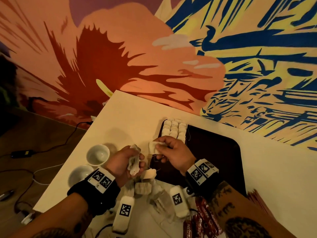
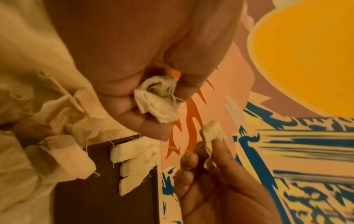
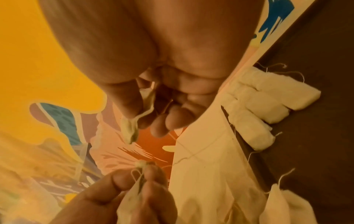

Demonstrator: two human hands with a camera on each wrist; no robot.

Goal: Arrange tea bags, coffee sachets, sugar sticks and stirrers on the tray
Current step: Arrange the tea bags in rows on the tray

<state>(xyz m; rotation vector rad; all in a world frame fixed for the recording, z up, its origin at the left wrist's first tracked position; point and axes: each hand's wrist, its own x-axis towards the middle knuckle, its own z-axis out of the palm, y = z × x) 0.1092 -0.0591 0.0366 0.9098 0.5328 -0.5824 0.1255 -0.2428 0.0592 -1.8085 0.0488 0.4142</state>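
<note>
A: Report the state of each hand.

B: The left hand (image 1: 127, 161) was curled around a bunch of tea bags (image 1: 134, 162), gripping them above the white table (image 1: 130, 117). The right hand (image 1: 173, 152) pinched a single tea bag (image 1: 153, 147) between thumb and fingertips, holding it clear of the surface, just beside the near-left edge of the tray.

A: Location of the tray and its contents?

B: The dark tray (image 1: 214, 152) lay on the table ahead of the right hand. Rows of tea bags (image 1: 174, 128) stood packed side by side in its far-left corner.

A: Remaining supplies?

B: A loose pile of tea bags (image 1: 145, 186) lay on the table near both wrists, beside the tray's near edge. Red coffee sachets (image 1: 199, 220) lay below the right forearm. Two white cups (image 1: 97, 154) stood to the left of the left hand.
</note>
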